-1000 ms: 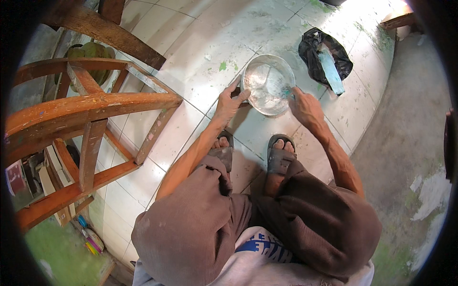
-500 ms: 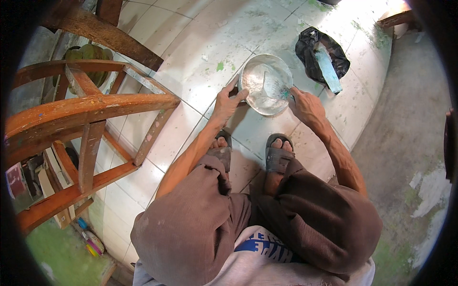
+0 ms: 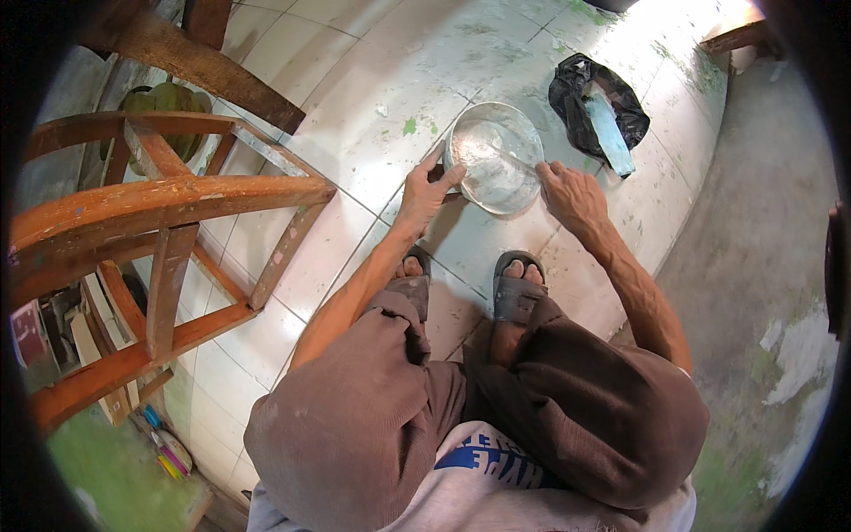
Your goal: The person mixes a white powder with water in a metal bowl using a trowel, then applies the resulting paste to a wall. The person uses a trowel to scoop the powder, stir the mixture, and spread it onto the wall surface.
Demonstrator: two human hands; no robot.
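A round, shallow metal pan with whitish residue inside is on or just above the tiled floor, in front of my feet. My left hand grips its left side, thumb over the rim and fingers below. My right hand is closed at the right rim around the end of a scraper. Its thin, pale blade reaches into the pan toward the middle. The scraper's handle is mostly hidden in my fingers.
To the right of the pan lies a black plastic bag with a flat light-blue strip on it. A wooden chair frame stands at left. Paint flecks and debris mark the white floor tiles. A grey wall runs along the right.
My right hand has turned the scraper, so its blade now points up and left across the pan. The pan and left hand have barely moved.
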